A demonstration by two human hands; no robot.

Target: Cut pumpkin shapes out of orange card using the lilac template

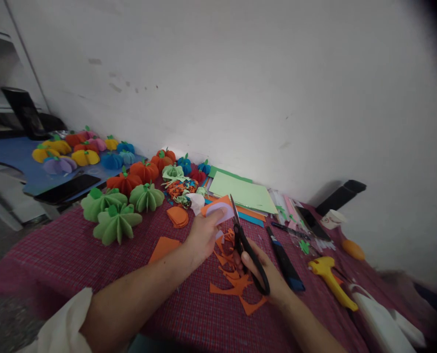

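Observation:
My left hand [204, 233] pinches a piece of orange paper [226, 199] with a pale lilac paper template [223, 212] lying over it. Black-handled scissors [250, 255] are gripped in my right hand [264, 274], their blades pointing up beside the right edge of the orange paper. Whether the blades touch the paper I cannot tell. Below the scissors, curved orange paper scraps [236, 285] are scattered on the checked cloth. To the left lie a small stack of cut orange pieces [177, 216] and some orange paper sheets [164, 248].
Several folded-paper pumpkins [117, 223] stand at the left on the checked tablecloth [71, 262] and a blue table [30, 171]. Coloured paper sheets [242, 190] lie near the wall. On the right are a blue-and-black cutter-like tool [284, 260], a yellow glue gun [330, 282] and a paper cup [333, 219].

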